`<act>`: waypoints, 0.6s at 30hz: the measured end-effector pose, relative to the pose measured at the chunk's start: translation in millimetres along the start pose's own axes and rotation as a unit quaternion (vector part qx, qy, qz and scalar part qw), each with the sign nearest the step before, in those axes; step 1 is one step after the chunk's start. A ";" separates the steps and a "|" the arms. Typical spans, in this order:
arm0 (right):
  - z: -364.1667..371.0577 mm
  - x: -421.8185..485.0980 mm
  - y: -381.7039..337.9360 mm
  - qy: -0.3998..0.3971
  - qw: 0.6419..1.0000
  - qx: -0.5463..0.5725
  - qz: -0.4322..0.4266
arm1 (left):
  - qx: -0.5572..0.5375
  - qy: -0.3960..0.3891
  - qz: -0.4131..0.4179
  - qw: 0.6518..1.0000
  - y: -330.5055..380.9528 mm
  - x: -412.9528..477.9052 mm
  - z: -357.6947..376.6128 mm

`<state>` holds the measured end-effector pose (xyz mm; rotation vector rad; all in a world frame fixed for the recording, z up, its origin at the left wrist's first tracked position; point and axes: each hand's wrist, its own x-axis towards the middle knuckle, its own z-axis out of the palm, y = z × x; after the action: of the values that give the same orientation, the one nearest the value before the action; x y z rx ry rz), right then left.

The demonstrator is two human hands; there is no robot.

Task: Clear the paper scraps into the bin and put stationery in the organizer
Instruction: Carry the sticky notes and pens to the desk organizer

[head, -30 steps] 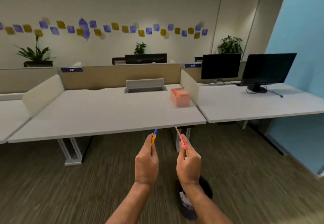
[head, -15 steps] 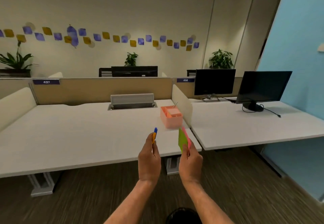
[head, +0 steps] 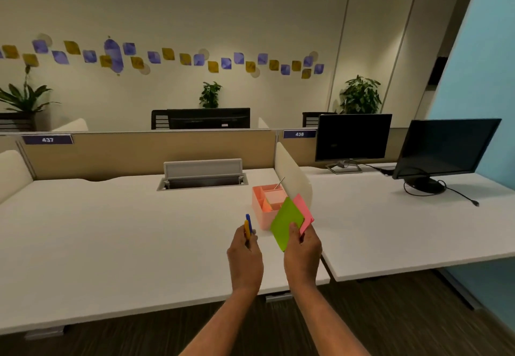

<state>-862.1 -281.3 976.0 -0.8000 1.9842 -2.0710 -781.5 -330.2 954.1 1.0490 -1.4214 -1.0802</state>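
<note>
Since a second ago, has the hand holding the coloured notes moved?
Yes. The right hand went forward: it was over the floor short of the desk, and now it is above the desk, near the organizer.

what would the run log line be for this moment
left hand: holds pen | right hand: holds green and pink sticky notes | organizer: on desk, behind hands

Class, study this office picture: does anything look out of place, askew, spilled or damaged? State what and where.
Nothing looks spilled or damaged. Two small oddities: the cable hatch at the back of the near desk stands open, and on the right-hand desk a black cable trails loose, its plug end lying free on the surface.
</note>
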 end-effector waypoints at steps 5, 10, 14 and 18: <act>13.5 47.0 26.7 -0.059 0.998 0.008 -0.002 | -0.041 -0.001 -0.053 0.998 0.5 32.2 60.0; 19.7 85.9 57.8 -0.117 0.993 0.006 0.016 | -0.023 0.024 -0.054 0.998 -14.5 56.4 94.4; 33.9 107.0 73.7 -0.155 0.988 0.001 0.029 | -0.003 0.028 -0.061 0.998 -34.5 74.1 107.8; 55.7 120.9 90.3 -0.155 0.987 -0.008 0.033 | 0.029 0.026 -0.033 0.999 -57.4 107.6 111.1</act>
<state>-959.2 -396.3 919.1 -0.9776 1.8334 -1.7700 -899.3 -437.8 912.4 1.1649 -1.3907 -1.0578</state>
